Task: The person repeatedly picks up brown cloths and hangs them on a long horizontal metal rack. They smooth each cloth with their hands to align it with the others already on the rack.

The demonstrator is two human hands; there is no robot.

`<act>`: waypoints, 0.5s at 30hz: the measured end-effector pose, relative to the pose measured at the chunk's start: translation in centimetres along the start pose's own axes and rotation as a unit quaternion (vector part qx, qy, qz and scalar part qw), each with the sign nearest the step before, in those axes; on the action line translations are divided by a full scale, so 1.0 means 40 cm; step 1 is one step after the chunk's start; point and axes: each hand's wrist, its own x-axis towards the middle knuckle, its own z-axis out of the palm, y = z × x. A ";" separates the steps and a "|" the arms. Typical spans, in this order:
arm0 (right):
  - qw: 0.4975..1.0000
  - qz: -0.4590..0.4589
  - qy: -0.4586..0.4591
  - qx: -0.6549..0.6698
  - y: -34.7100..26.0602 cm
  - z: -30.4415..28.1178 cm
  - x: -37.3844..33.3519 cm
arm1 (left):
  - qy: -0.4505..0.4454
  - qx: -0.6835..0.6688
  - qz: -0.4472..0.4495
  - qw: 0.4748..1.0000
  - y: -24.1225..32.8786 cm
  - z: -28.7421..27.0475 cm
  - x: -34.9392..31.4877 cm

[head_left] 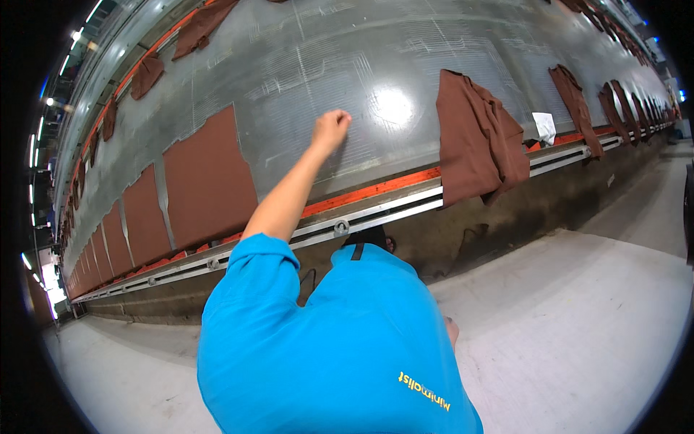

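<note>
Reaching over the grey table point(303, 65), the left hand point(331, 130) is curled into a fist on bare surface, with nothing visible in it. The nearest brown cloth panel point(206, 177) lies flat at its 8 o'clock. It looks light and limp, best pinched at a corner. The right hand point(452, 329) is mostly hidden, so I cannot tell its state.

The left hand point(330, 131) is fisted on the counter point(311, 65), knuckles hiding whatever its grip encloses. The right hand point(452, 331) is almost wholly behind the blue shirt point(347, 347). Far brown cloth pieces point(636, 101) shrink beyond telling apart.
</note>
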 end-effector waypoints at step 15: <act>0.989 -0.023 0.144 0.037 -0.237 0.008 -0.044 | 0.016 0.246 0.155 0.957 -0.108 0.025 0.245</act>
